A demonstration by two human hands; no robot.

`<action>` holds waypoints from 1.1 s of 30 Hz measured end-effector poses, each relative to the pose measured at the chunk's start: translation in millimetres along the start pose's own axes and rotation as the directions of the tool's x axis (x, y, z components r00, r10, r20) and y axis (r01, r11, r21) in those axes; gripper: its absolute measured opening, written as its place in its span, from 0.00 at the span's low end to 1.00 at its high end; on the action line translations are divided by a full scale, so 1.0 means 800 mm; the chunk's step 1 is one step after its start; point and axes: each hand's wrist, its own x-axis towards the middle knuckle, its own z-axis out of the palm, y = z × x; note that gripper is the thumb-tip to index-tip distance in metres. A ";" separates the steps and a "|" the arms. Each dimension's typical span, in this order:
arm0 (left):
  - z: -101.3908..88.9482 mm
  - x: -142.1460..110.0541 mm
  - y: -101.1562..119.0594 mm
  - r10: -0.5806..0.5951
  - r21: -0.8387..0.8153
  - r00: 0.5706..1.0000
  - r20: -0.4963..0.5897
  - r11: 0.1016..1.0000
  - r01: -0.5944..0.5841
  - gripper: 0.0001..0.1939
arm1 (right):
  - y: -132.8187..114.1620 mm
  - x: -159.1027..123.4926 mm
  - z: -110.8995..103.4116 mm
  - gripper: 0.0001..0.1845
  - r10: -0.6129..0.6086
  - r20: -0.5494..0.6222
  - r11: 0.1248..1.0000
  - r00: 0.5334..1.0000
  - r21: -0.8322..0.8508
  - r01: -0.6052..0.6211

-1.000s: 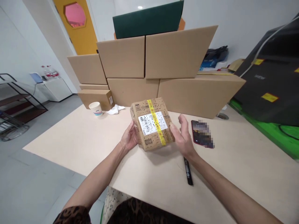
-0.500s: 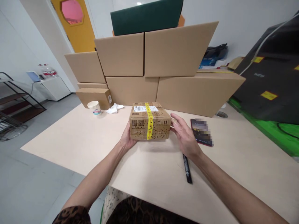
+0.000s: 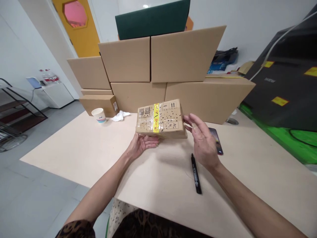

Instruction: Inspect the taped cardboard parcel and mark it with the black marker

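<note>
A small cardboard box [image 3: 170, 116] with dark speckles and a strip of yellow tape is held up over the table, tilted so its printed, taped face looks toward me. My left hand [image 3: 142, 144] supports it from below at the left, palm upward, fingers reaching under its lower edge. On the other side, my right hand [image 3: 203, 140] has its fingers at the box's right end; their tips are partly hidden. Below my right hand lies a black marker pen [image 3: 195, 174] on the table. A phone [image 3: 218, 142] is partly covered by that hand.
Large cardboard boxes [image 3: 188, 56] are stacked along the back of the table [image 3: 81, 152], topped by a dark green box [image 3: 152, 20]. A paper cup [image 3: 99, 115] and crumpled tissue [image 3: 121, 115] stand at back left. A black machine [image 3: 279, 79] is at right.
The box has been tipped, its front face turning upward and its labelled top going out of sight. More of my left hand's fingers show beneath it. My right hand moved slightly right.
</note>
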 end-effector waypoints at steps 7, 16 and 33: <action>0.006 -0.009 -0.005 0.100 0.221 0.990 0.100 0.968 -0.120 0.29 | -0.012 0.016 -0.012 0.31 0.010 -0.071 0.999 0.997 -0.048 -0.013; 0.003 -0.008 -0.013 0.164 0.482 0.986 0.031 0.862 -0.158 0.46 | -0.012 0.046 -0.028 0.30 0.365 -0.168 0.925 0.916 0.177 -0.336; 0.011 -0.016 -0.002 0.206 0.702 0.969 0.140 0.669 -0.243 0.68 | -0.013 0.047 -0.023 0.29 0.542 0.009 0.829 0.841 0.163 -0.536</action>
